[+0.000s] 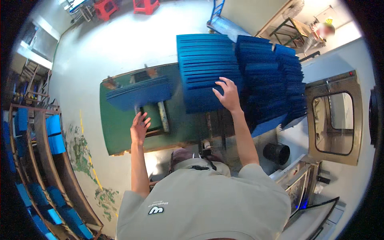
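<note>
My right hand (229, 94) is open, fingers spread, over the front of a tall blue stack of overlapping flat sheets (208, 52); whether it touches them I cannot tell. My left hand (140, 127) is also open, fingers apart and nothing in it. Just beyond it, a smaller pile of blue sheets (140, 94) stands tilted, slightly blurred, on the green tabletop (116, 134). Beside the left hand, a dark opening in the top has a pale worn bar (163, 116) along its right edge. More dark blue stacks (262, 76) fill the table's right end.
Racks with blue pieces (56, 144) stand at the left. A black bucket (276, 153) and a metal door with a window (334, 122) are at the right. Farther off are red stools (145, 6), a blue trolley (228, 27) and another person (314, 39).
</note>
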Motion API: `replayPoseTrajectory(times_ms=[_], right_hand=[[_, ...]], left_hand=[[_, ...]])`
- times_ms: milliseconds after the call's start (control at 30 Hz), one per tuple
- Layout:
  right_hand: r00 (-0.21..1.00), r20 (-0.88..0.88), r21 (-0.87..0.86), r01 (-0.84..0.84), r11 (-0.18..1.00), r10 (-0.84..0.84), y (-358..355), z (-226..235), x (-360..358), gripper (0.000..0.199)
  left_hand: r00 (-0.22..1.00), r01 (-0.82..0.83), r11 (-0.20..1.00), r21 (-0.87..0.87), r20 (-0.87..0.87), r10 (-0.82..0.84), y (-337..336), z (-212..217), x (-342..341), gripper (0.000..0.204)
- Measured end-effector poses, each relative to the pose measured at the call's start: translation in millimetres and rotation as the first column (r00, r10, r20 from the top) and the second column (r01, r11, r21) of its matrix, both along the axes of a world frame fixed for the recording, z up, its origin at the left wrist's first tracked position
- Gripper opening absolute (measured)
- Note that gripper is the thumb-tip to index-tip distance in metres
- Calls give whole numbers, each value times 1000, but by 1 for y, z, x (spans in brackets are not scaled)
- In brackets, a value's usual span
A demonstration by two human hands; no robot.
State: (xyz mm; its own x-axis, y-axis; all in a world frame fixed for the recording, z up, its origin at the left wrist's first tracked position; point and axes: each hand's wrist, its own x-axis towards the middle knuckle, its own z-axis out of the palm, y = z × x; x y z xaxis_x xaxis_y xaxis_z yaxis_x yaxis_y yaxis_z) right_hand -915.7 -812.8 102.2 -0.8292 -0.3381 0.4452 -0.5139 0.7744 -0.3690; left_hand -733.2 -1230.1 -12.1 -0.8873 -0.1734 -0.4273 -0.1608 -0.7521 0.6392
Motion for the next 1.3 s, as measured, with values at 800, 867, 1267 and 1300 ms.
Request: replayPoseTrajectory(times_ms=[800, 867, 1267, 1300], right_hand=[[812, 156, 198, -583, 788, 562, 73, 29, 13, 36], [763, 156, 106, -644, 758, 627, 66, 34, 34, 30], [-390, 426, -280, -915, -291, 816, -30, 74, 358, 20], [-484, 446, -295, -874, -387, 753, -25, 78, 391, 19]], left_hand=[[851, -515, 857, -15, 114, 513, 313, 50, 226, 41], [812, -566, 821, -76, 117, 571, 334, 65, 251, 37], [884, -457, 880, -130, 44, 466, 576, 107, 494, 29], [927, -373, 923, -98, 13, 376, 606, 109, 509, 31]])
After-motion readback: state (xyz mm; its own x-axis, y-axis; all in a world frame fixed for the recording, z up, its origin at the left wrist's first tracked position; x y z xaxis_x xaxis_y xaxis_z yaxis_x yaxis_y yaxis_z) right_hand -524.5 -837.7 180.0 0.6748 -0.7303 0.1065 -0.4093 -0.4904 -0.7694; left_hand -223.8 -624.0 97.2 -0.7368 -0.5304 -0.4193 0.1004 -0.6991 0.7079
